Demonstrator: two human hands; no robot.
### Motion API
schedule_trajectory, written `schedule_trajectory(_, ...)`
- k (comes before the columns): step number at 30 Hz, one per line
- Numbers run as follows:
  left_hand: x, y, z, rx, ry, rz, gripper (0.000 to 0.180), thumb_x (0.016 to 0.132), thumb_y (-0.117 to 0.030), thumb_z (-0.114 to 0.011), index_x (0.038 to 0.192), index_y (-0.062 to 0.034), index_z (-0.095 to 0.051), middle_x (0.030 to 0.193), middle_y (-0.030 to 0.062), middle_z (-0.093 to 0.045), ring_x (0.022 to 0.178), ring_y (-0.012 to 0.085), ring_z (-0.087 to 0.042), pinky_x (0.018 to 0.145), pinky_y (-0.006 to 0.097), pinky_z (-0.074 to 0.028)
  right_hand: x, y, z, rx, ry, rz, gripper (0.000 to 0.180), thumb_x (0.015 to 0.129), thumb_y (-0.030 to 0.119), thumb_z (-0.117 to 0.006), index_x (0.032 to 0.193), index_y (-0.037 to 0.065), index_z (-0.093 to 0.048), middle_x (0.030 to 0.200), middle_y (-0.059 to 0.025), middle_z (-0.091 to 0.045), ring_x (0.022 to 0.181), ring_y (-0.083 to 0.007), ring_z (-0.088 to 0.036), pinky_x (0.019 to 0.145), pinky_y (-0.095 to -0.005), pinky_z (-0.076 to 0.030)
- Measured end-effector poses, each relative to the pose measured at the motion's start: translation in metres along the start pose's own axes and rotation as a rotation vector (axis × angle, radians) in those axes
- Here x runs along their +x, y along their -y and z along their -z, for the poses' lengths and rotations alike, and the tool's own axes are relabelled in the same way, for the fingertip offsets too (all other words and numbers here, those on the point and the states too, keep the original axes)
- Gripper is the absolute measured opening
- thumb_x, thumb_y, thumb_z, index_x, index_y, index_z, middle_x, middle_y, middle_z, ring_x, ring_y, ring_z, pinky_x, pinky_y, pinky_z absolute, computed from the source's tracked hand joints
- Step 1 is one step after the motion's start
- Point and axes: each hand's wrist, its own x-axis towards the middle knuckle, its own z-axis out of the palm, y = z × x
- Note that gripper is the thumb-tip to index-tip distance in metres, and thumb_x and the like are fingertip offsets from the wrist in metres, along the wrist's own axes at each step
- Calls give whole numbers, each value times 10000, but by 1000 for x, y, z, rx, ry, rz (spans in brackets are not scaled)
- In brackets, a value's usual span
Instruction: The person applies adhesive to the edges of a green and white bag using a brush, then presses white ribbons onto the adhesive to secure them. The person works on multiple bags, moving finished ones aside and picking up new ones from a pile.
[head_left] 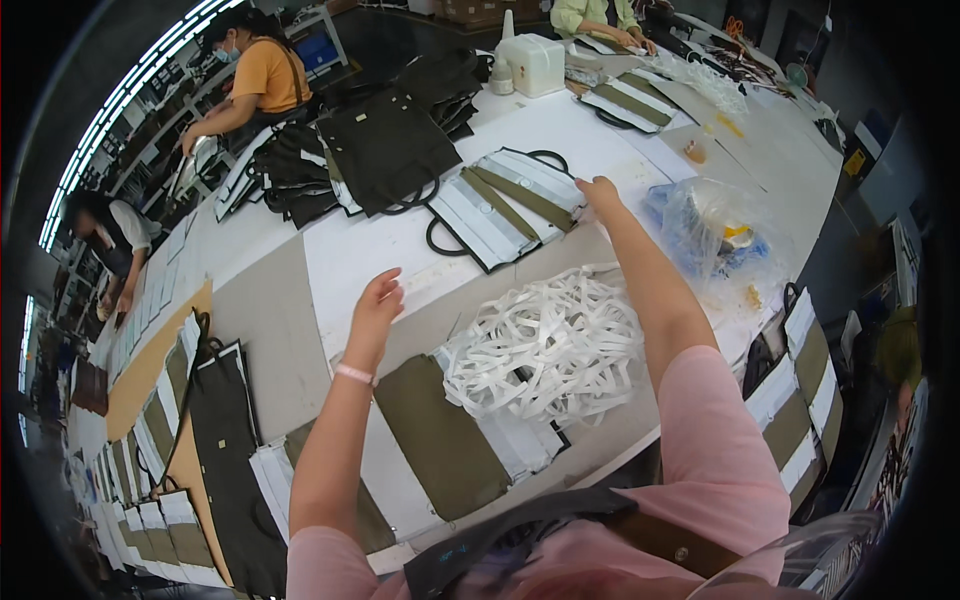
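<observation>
My left hand [378,305] hovers above the white table sheet, fingers loosely bent and apart, with nothing in it. Farther right, my right hand [598,196] is at the right edge of a flat, unfinished bag panel [475,222], its fingers closed at that edge and partly hidden. This panel is white with olive strips across it, dark edging and black loop handles at two ends. Between my arms a tangled heap of white tape [550,345] lies on top of an olive and white bag panel [435,430].
Dark bag panels [385,145] are piled at the back left, near a white plastic container [532,65]. Clear plastic bags [710,235] lie to the right. More panels [235,440] spread along the left. A person in orange [270,75] and others work around the table.
</observation>
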Motion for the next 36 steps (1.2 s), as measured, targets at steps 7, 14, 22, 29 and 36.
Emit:
schedule_trajectory(7,105,40,-79,-164,-45,251,340,962,-228,-592,1291,-141,-569,1015,9,-593,867,132,-586,763,318,-506,7,-1,-20,-3,167,1,473,778,285,-776,1060,-72,-647,958,-174,-677,848,-251,-637,752,-355,-503)
schedule_trajectory(14,139,58,-74,968,-75,-208,322,978,-332,-478,985,-49,-632,795,168,-675,742,326,-660,673,444,-513,9,-2,-4,305,207,96,253,829,235,-700,815,-17,-687,637,-73,-604,580,-163,-526,548,-317,-411)
schedule_trajectory(22,83,40,53,1337,-276,-410,311,961,-274,-491,764,-69,-617,658,170,-647,607,354,-643,532,461,-496,41,-13,51,145,-249,116,222,850,220,-670,764,16,-669,604,-44,-557,572,-140,-486,561,-324,-398)
schedule_trajectory(29,54,47,83,1374,-467,-281,338,971,-308,-499,803,-38,-616,650,178,-633,600,360,-624,545,459,-490,48,-29,8,-38,-170,73,325,835,272,-659,993,-10,-686,894,-222,-687,824,-342,-668,769,-410,-511)
schedule_trajectory(36,-11,19,46,900,-152,70,356,970,-282,-556,1229,-39,-580,800,75,-647,763,200,-632,717,334,-510,-70,33,72,-508,386,375,567,838,449,-663,1215,32,-597,1214,-241,-603,1072,-364,-617,915,-425,-495)
